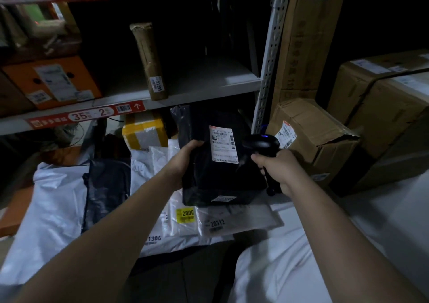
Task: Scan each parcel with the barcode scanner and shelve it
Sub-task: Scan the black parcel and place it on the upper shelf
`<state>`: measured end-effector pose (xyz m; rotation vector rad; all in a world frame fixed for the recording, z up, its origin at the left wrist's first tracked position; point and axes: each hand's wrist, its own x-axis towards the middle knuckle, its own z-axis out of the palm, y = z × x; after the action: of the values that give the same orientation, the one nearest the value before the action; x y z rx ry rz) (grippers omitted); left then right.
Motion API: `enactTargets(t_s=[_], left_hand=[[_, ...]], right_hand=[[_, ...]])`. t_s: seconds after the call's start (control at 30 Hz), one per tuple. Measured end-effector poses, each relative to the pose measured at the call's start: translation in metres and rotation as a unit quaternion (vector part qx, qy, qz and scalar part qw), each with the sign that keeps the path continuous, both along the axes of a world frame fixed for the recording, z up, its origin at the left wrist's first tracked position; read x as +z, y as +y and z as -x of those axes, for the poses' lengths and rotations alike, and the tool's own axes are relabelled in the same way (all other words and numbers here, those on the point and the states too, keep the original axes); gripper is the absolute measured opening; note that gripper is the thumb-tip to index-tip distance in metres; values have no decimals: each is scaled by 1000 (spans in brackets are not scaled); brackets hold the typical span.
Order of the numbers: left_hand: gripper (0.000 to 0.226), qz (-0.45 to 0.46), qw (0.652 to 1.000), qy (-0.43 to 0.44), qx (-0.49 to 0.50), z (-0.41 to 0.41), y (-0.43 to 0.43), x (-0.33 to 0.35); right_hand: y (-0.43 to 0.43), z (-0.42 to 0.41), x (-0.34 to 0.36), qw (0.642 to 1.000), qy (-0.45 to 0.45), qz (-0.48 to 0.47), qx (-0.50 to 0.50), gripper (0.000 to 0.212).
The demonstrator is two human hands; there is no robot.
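Note:
My left hand (pixel 185 156) grips the left edge of a black plastic parcel (pixel 216 179), held upright in front of the lower shelf. A white shipping label (pixel 223 144) with a barcode faces me on its upper part. My right hand (pixel 276 168) is closed around the handle of a black barcode scanner (pixel 261 145). The scanner's head sits just right of the label and shows a small blue light on top.
White and dark poly-bag parcels (pixel 162 223) lie piled on the floor below. A grey shelf (pixel 190 86) labelled 35-2 carries a tall brown parcel (pixel 149 61) and an orange box (pixel 51 82). Cardboard boxes (pixel 313 135) stack at the right beside the shelf post.

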<state>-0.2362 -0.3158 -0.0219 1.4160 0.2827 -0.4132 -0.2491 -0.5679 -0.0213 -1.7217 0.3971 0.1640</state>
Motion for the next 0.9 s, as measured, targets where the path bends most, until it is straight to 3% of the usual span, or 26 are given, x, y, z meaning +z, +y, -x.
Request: enactTargets(t_s=[0.2, 0.33, 0.47, 0.57, 0.7, 0.9], left_hand=[[39, -16, 997, -37, 71, 27, 83, 32], [73, -38, 991, -29, 126, 42, 147, 40], [73, -45, 985, -25, 163, 72, 189, 49], [48, -103, 969, -60, 216, 90, 215, 57], [77, -113, 964, -53, 233, 101, 258, 62], [53, -165, 953, -75, 244, 110, 295, 66]], right_hand=[[57, 11, 26, 990, -59, 36, 122, 17], [101, 22, 44, 961, -130, 102, 223, 6], [141, 34, 58, 931, -158, 151, 292, 6], [165, 39, 61, 921, -168, 167, 308, 10], [189, 45, 64, 912, -185, 171, 325, 19], [211, 52, 69, 902, -221, 173, 329, 26]])
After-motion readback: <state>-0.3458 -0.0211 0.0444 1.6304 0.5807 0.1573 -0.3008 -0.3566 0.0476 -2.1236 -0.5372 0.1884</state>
